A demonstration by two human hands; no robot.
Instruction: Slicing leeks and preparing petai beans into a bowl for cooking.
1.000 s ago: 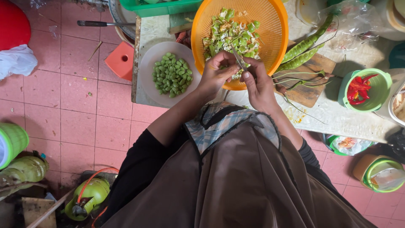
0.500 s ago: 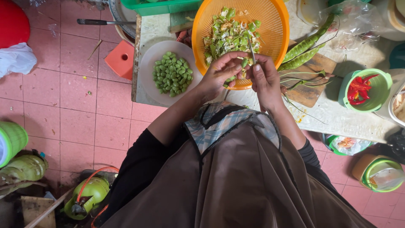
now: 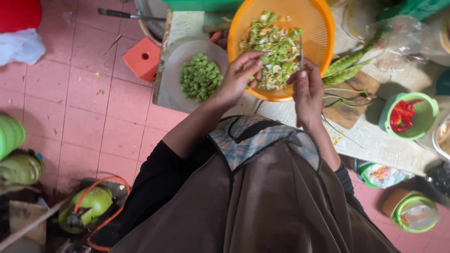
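Looked down past a brown apron (image 3: 262,206) to both hands raised at the near rim of the orange colander (image 3: 323,28). Found the left hand (image 3: 239,77) curled, fingertips drawn together over the rim; could not tell whether anything sat pinched between them. Found the right hand (image 3: 307,89) closed round the handle of a thin blade (image 3: 301,49), which stood upright over the heap of green trimmings (image 3: 276,47) in the colander.

Judged the step in hand as paring or shelling over the colander, between pieces. Judged that any further cut called for a piece held steady close to the blade, fingertips kept off its edge.

Saw the pale plate (image 3: 174,61) of shelled green beans (image 3: 200,77) just left of the left hand, beside the counter edge (image 3: 160,75), with a drop to the tiled floor (image 3: 84,107). Left little slack on that side. Noted long green pods (image 3: 347,65) and a wooden board (image 3: 351,115) close on the right, a green bowl (image 3: 424,126) of red chillies (image 3: 402,112) beyond. Offered the freest room straight back toward the body.
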